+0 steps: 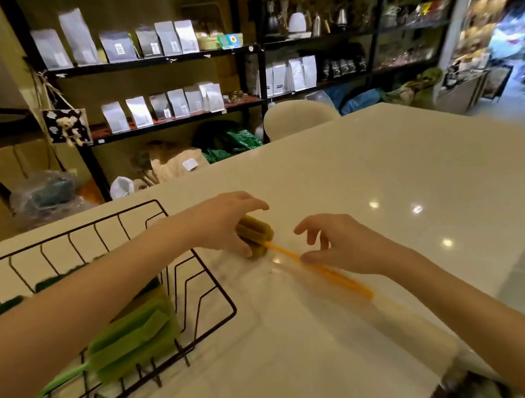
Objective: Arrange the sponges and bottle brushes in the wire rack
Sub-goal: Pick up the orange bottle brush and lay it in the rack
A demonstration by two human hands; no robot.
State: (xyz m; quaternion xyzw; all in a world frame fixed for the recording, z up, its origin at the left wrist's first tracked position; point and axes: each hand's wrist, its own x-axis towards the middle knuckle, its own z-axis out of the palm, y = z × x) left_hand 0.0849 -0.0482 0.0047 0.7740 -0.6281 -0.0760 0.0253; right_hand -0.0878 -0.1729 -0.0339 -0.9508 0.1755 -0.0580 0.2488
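Shelving (154, 60) of black metal filled the back wall, its boards lined with many pale pouches too blurred to count. Nearer lay one white table (382, 168), glossy and broad. On its left part sat one black wire rack (201, 304), and inside it rested one green bottle brush (130, 341), sponge head toward the rack's right end and thin green handle pointing back toward the person. Two dark green sponge edges (51, 283) showed farther in, partly hidden behind the left forearm. Just right of the rack, on the bare tabletop, lay one yellow bottle brush (255, 232), its orange handle (335, 277) running toward the near right. Two bare hands worked at it: the left hand (224, 222) curled over the yellow sponge head, fingers closed on it, while the right hand (344, 241) hovered over the handle with fingers spread loose, thumb touching the stick but not clasping it.
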